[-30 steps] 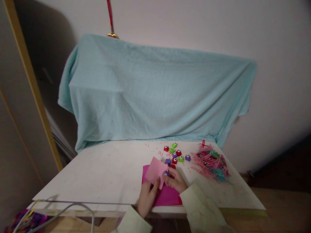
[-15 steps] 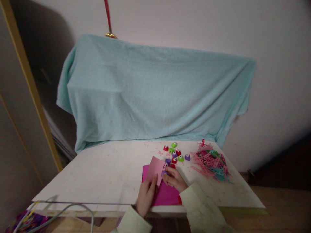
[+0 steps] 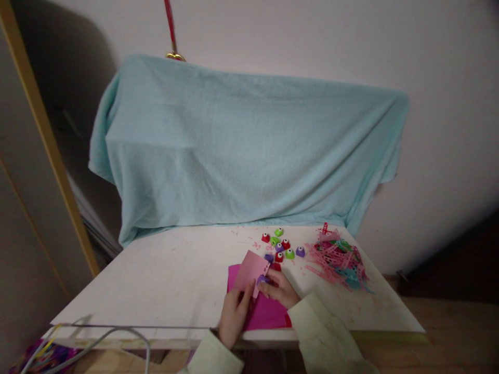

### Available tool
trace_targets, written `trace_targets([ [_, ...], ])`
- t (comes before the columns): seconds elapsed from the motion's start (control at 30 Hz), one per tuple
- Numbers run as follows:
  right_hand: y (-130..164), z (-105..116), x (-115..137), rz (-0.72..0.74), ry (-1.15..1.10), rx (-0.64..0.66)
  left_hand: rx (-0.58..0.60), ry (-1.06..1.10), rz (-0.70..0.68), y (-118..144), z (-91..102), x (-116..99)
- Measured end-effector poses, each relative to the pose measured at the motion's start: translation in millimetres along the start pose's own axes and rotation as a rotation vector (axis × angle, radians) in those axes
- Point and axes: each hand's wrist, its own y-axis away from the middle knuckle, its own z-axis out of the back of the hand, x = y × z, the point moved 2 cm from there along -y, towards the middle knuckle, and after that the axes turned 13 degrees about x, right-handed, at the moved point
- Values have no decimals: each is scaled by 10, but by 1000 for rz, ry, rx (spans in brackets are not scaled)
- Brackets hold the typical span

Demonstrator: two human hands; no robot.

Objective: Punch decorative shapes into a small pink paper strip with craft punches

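My left hand [image 3: 235,311] pinches the lower edge of a pink sheet of paper [image 3: 249,274], tilted above the table. Small holes run along the upper part of its right edge. My right hand [image 3: 281,289] is closed around a small purple paper punch [image 3: 262,280], which sits at that same edge, below the holes. Beneath both hands lies magenta paper [image 3: 268,314], with some red showing at its side. Fingers hide part of the punch, so I cannot tell whether it is pressed down.
Several red, green and purple punches [image 3: 289,253] stand just beyond my hands. To the right is a heap of punched paper strips [image 3: 343,262]. Tiny paper bits dot the white table [image 3: 156,280]. A light blue cloth [image 3: 249,156] hangs behind, and a grey cable [image 3: 132,329] loops at the front left.
The purple punch has moved slightly down along the paper's right edge, uncovering more of the holes there. The pink paper has shifted slightly to the right. My left hand keeps its hold.
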Motion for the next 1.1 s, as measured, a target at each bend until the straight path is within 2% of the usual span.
trace_targets([
  [0.43,-14,-1,5,32,11,25,38,-50,-27,-23,-25,101],
  [1.1,-16,83,-172,17,-65,-52,37,0,-42,-9,-7,-64],
])
